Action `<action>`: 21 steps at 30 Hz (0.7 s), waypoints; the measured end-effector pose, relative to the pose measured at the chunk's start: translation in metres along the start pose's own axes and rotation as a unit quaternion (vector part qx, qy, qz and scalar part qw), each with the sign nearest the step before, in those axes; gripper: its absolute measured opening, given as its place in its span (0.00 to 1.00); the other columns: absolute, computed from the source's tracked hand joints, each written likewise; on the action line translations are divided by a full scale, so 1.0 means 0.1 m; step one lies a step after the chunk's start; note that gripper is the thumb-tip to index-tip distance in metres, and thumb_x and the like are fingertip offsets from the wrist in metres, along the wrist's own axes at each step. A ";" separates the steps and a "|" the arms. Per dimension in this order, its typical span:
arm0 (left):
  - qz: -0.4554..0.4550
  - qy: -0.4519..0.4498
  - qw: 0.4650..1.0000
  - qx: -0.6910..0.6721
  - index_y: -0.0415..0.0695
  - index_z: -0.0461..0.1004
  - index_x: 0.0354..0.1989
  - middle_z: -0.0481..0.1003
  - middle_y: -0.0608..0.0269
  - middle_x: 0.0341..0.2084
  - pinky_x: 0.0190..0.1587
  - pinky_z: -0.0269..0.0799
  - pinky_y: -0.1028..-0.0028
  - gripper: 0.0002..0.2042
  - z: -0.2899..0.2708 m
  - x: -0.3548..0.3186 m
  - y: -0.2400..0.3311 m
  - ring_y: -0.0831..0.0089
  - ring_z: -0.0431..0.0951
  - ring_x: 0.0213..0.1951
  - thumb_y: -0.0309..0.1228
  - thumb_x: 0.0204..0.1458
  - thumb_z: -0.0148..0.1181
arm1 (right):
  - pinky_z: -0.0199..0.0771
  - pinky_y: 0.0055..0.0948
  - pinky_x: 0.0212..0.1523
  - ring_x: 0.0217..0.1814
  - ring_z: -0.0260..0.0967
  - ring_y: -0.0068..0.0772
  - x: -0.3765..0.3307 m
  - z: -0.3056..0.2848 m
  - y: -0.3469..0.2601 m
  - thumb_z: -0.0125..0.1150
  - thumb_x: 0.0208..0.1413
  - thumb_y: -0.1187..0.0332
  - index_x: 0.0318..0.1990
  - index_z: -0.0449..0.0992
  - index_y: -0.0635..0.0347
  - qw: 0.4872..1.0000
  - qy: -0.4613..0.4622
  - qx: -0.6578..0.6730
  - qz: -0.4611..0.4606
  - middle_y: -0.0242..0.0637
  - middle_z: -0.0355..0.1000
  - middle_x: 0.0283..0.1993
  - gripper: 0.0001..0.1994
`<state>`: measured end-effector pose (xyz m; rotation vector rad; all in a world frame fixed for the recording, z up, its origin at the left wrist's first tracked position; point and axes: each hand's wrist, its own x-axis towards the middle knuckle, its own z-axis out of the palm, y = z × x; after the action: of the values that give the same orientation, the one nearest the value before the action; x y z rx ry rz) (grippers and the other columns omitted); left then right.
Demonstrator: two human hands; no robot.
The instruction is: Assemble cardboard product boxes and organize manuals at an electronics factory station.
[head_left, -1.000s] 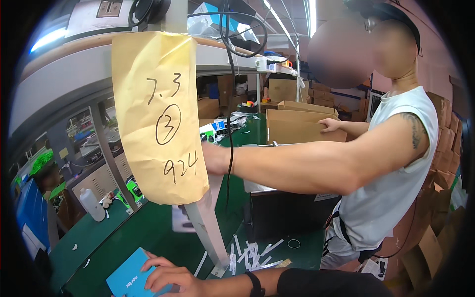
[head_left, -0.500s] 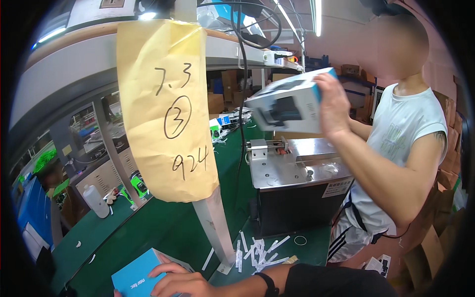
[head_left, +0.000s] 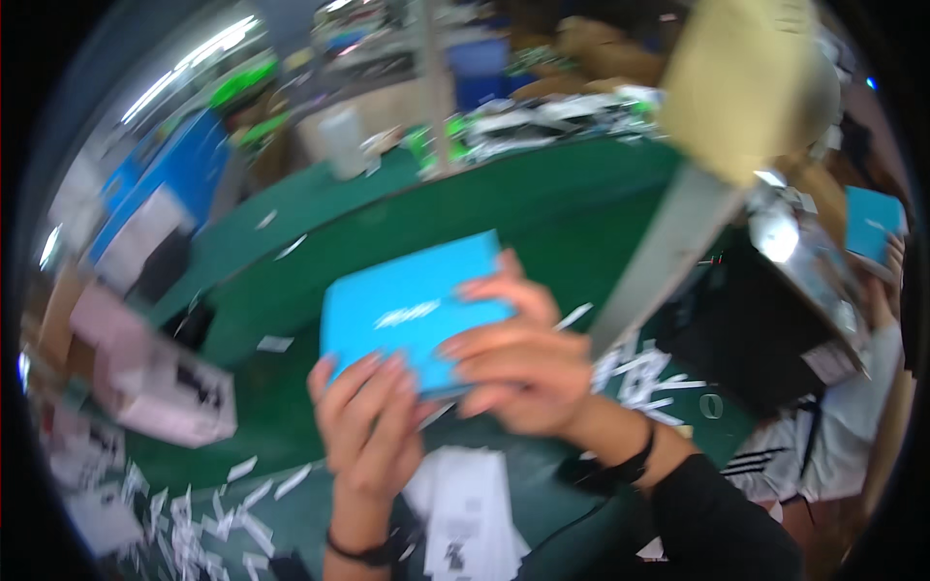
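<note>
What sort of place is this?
Likely a packing workshop: a green workbench strewn with white strips, a blue box held in the left hand and right hand, and a second blue box in a co-worker's hand at the right.

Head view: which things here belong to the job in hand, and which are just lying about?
Apparently in the job:
- blue box, held by the left hand and right hand
- perhaps the white papers just below them

Seemingly lying about:
- white strips scattered at lower left
- white bottle toward the back
</note>
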<state>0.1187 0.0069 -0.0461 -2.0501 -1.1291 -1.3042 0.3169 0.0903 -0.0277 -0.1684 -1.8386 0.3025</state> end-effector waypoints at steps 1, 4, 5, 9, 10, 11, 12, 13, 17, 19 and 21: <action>-0.002 0.008 1.000 -0.009 0.40 0.79 0.48 0.80 0.55 0.47 0.61 0.65 0.46 0.15 0.03 0.01 -0.01 0.54 0.77 0.52 0.31 0.53 0.69 | 0.48 0.69 0.71 0.60 0.70 0.56 0.01 -0.03 0.04 0.72 0.50 0.49 0.35 0.82 0.58 1.000 -0.012 -0.014 -0.015 0.38 0.82 0.43 0.19; -0.015 -0.003 1.000 0.006 0.42 0.82 0.43 0.81 0.58 0.45 0.60 0.67 0.51 0.13 0.05 0.05 0.02 0.59 0.78 0.50 0.29 0.49 0.71 | 0.50 0.70 0.70 0.57 0.71 0.54 -0.06 0.02 0.18 0.71 0.49 0.46 0.34 0.80 0.57 0.999 0.003 0.029 -0.018 0.36 0.81 0.40 0.22; -0.011 -0.002 1.000 -0.001 0.42 0.82 0.41 0.82 0.59 0.44 0.59 0.68 0.53 0.12 0.04 0.04 0.04 0.60 0.79 0.50 0.29 0.48 0.72 | 0.49 0.69 0.71 0.55 0.72 0.51 -0.11 0.02 0.21 0.74 0.46 0.48 0.32 0.81 0.58 0.998 0.009 0.054 -0.023 0.35 0.82 0.40 0.21; -0.005 0.023 1.000 -0.009 0.45 0.84 0.38 0.83 0.67 0.45 0.58 0.66 0.60 0.10 0.18 0.06 0.15 0.68 0.78 0.50 0.28 0.46 0.72 | 0.49 0.69 0.71 0.52 0.73 0.46 -0.14 -0.11 0.31 0.81 0.39 0.53 0.29 0.80 0.57 0.997 0.021 0.070 -0.036 0.34 0.82 0.39 0.19; -0.020 0.018 1.000 -0.011 0.44 0.84 0.39 0.83 0.63 0.42 0.57 0.67 0.58 0.11 0.21 0.11 0.19 0.65 0.79 0.48 0.27 0.45 0.72 | 0.49 0.69 0.71 0.53 0.73 0.45 -0.13 -0.19 0.28 0.82 0.39 0.55 0.29 0.80 0.57 0.998 0.021 0.056 -0.025 0.34 0.82 0.38 0.18; -0.031 0.015 0.999 -0.020 0.43 0.84 0.39 0.84 0.59 0.40 0.57 0.69 0.57 0.11 0.26 0.15 0.21 0.63 0.80 0.46 0.26 0.44 0.73 | 0.49 0.69 0.71 0.53 0.74 0.45 -0.11 -0.24 0.23 0.83 0.38 0.58 0.28 0.80 0.57 0.999 0.023 0.035 -0.016 0.34 0.82 0.38 0.17; -0.030 0.015 0.999 -0.011 0.42 0.84 0.39 0.84 0.58 0.40 0.57 0.69 0.56 0.11 0.27 0.13 0.20 0.62 0.81 0.45 0.24 0.45 0.71 | 0.49 0.68 0.71 0.53 0.74 0.45 -0.12 -0.19 0.21 0.83 0.39 0.61 0.29 0.80 0.57 0.999 0.037 0.036 -0.006 0.34 0.82 0.38 0.16; -0.026 0.016 1.000 0.002 0.42 0.84 0.40 0.83 0.58 0.40 0.57 0.69 0.56 0.11 0.25 0.09 0.17 0.62 0.81 0.45 0.23 0.46 0.70 | 0.50 0.68 0.71 0.53 0.74 0.45 -0.13 -0.10 0.21 0.82 0.40 0.63 0.29 0.79 0.57 0.998 0.053 0.039 0.001 0.34 0.81 0.37 0.15; -0.031 -0.011 0.999 -0.011 0.40 0.83 0.42 0.83 0.55 0.40 0.58 0.68 0.54 0.13 0.21 0.16 0.10 0.58 0.81 0.44 0.18 0.46 0.66 | 0.54 0.67 0.70 0.52 0.73 0.47 -0.10 0.01 0.28 0.77 0.46 0.72 0.32 0.77 0.60 0.997 0.072 0.030 -0.027 0.38 0.79 0.38 0.11; -0.044 -0.012 0.998 -0.043 0.39 0.83 0.41 0.83 0.55 0.39 0.58 0.67 0.55 0.12 0.27 0.30 0.15 0.57 0.81 0.44 0.18 0.46 0.66 | 0.53 0.66 0.71 0.54 0.72 0.47 -0.08 -0.08 0.28 0.74 0.48 0.74 0.32 0.75 0.61 0.996 0.084 0.022 0.007 0.39 0.79 0.39 0.10; -0.052 -0.018 0.997 -0.057 0.39 0.82 0.40 0.83 0.55 0.39 0.59 0.67 0.55 0.11 0.33 0.37 0.19 0.57 0.81 0.44 0.18 0.46 0.65 | 0.53 0.65 0.71 0.54 0.71 0.47 -0.13 -0.13 0.29 0.73 0.49 0.75 0.32 0.74 0.61 0.994 0.110 0.015 0.013 0.39 0.79 0.39 0.09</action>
<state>0.1597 0.0345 -0.0270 -2.1295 -1.2184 -1.4178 0.3320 0.1162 -0.0450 -0.1972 -1.6130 0.3173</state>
